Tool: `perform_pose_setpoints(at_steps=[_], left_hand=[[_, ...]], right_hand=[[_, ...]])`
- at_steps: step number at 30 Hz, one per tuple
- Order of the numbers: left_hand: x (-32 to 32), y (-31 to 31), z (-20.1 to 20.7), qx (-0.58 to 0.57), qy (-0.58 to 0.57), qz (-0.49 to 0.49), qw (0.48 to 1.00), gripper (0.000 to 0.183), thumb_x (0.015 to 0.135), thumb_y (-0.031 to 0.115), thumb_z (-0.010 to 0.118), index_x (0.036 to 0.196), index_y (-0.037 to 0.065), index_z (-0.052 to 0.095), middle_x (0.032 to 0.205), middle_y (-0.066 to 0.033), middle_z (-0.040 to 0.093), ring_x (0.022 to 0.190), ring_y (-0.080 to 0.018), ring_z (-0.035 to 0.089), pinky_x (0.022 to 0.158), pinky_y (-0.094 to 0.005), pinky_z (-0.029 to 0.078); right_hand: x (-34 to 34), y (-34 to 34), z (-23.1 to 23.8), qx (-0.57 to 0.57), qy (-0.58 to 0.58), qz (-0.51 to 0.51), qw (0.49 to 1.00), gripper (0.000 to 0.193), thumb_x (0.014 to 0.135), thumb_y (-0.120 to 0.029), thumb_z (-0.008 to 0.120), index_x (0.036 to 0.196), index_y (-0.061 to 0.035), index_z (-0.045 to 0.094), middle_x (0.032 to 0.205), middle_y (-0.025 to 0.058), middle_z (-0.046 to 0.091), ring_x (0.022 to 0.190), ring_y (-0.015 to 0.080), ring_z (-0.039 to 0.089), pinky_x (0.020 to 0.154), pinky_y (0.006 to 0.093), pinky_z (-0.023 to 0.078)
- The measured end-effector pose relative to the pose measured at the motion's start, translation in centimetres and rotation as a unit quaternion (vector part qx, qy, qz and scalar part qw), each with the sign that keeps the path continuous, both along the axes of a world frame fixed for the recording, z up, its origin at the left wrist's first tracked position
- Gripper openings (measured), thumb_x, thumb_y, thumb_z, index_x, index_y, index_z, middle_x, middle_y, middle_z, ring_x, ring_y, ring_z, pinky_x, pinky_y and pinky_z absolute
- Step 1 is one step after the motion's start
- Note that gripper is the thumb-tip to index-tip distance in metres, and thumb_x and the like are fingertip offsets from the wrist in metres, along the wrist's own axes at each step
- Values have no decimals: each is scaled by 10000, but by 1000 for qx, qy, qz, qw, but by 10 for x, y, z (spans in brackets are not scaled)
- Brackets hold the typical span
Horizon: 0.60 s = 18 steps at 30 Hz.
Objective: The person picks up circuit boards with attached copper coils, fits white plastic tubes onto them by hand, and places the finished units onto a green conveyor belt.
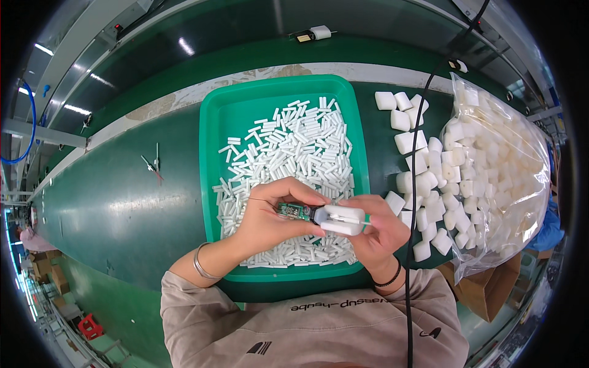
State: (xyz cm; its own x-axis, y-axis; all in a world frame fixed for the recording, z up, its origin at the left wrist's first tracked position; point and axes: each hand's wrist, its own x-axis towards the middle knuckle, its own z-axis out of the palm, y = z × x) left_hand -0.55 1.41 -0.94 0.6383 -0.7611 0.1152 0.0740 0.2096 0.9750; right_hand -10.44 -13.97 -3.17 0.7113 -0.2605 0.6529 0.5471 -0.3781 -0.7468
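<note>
Above the near part of a green tray, my two hands meet around one small assembly. My left hand grips its left end between thumb and fingers, where a green circuit board shows with a dark part beside it. The fingers of my right hand close on the right end, at a white plastic housing with a slot along it. A bit of green and a thin pale rod show by the right fingertips. Loose in the tray below lie many short white tubes.
To the right, white block-like pieces spill from a clear plastic bag. A black cable hangs down between tray and bag. Two thin rods lie at left. A finished-looking unit sits on the far belt.
</note>
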Motion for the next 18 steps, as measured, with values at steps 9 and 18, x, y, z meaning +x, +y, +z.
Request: perform_pose_setpoints(at_steps=[9, 18], left_hand=[[-3, 1, -2, 61, 14, 4, 998, 336, 536, -15, 772, 819, 4, 592, 848, -98, 615, 816, -164, 595, 739, -269, 475], [-6, -1, 2, 101, -36, 37, 994, 311, 582, -8, 749, 857, -9, 606, 870, -83, 624, 819, -130, 595, 743, -249, 483]], right_hand=[[1, 0, 11, -37, 84, 34, 995, 251, 606, -86, 732, 795, -28, 576, 881, 144, 622, 761, 243, 590, 628, 294, 450], [-9, -4, 8, 236, 207, 94, 945, 422, 628, 1, 715, 994, -23, 506, 1022, 163, 574, 885, 185, 575, 650, 235, 454]])
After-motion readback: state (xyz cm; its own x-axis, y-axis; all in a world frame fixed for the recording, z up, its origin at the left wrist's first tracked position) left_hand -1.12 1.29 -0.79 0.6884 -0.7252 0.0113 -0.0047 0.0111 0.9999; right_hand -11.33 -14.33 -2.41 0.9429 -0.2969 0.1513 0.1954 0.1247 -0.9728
